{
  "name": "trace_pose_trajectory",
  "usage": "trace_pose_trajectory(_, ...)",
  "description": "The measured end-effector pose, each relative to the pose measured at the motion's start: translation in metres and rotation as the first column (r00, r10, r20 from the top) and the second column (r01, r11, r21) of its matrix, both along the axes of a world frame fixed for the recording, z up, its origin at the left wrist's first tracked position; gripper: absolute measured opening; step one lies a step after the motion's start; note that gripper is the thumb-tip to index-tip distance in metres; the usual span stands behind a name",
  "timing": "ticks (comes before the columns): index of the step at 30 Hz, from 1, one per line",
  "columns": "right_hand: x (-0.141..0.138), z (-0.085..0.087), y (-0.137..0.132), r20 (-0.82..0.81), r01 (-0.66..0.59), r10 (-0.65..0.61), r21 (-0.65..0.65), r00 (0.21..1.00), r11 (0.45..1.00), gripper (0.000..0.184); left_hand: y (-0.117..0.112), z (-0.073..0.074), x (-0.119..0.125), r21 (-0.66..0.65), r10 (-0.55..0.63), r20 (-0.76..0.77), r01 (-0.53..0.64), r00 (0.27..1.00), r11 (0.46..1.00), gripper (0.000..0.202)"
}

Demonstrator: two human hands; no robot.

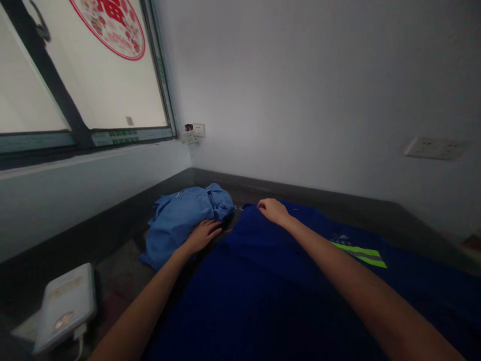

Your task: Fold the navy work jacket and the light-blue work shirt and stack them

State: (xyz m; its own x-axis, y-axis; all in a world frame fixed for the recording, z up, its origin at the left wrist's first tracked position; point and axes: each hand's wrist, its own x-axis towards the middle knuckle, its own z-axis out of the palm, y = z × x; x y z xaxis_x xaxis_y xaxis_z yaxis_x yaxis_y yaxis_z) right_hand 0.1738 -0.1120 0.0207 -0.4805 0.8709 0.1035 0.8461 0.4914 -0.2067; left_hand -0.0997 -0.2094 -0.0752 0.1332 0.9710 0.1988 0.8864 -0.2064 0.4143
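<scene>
A dark blue work jacket (240, 281) lies spread out in front of me, with a yellow-green reflective strip (361, 254) on its right part. At its far edge my right hand (273, 210) is closed, the fingertips curled together on the cloth. My left hand (203, 234) lies open with its fingers stretched, touching the near right side of a crumpled light blue garment (180, 215). That garment sits in a heap left of the jacket. The cloth inside my right fingers is mostly hidden.
A white power bank (67, 306) with a cable (80, 341) plugged in lies at the lower left on the dark surface. Walls border the far and left sides. Sockets are on the wall at the corner (193, 133) and right (436, 149). A window (108, 85) stands upper left.
</scene>
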Motion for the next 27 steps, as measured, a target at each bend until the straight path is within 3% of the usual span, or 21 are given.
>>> trace_pose_trajectory(4, -0.032, -0.007, 0.022, 0.008, 0.051, -0.051, 0.008, 0.999, 0.999, 0.029, -0.006, 0.009, 0.017, 0.067, 0.03, 0.145, -0.04, 0.989, 0.997, 0.039)
trace_pose_trajectory(7, -0.055, -0.014, 0.034, 0.017, 0.053, -0.053, 0.021, 0.998, 0.998, 0.03, -0.028, 0.017, 0.042, 0.097, -0.102, 0.284, 0.077, 0.953, 0.992, 0.037)
trace_pose_trajectory(9, -0.07, -0.02, 0.041, 0.026, 0.053, -0.053, 0.022, 0.998, 0.998, 0.03, -0.045, 0.017, 0.057, 0.084, -0.169, 0.295, 0.15, 0.94, 0.985, 0.044)
trace_pose_trajectory(14, -0.096, -0.04, 0.06, 0.016, 0.126, -0.126, -0.032, 0.992, 0.991, 0.028, -0.059, 0.007, 0.068, 0.078, -0.16, 0.241, 0.145, 0.957, 0.986, 0.054)
trace_pose_trajectory(19, -0.097, -0.055, 0.095, -0.089, 0.222, -0.235, -0.132, 0.968, 0.966, 0.024, -0.053, 0.006, 0.057, 0.105, -0.141, 0.189, 0.123, 0.972, 0.987, 0.035)
trace_pose_trajectory(22, -0.089, -0.063, 0.115, -0.189, 0.251, -0.288, -0.198, 0.939, 0.947, 0.023, -0.051, 0.008, 0.053, 0.092, -0.149, 0.161, 0.135, 0.976, 0.986, 0.033)
trace_pose_trajectory(27, -0.084, -0.086, 0.125, -0.385, 0.23, -0.318, -0.256, 0.866, 0.939, 0.019, -0.05, 0.01, 0.054, 0.027, -0.08, 0.133, 0.077, 0.988, 0.997, 0.028)
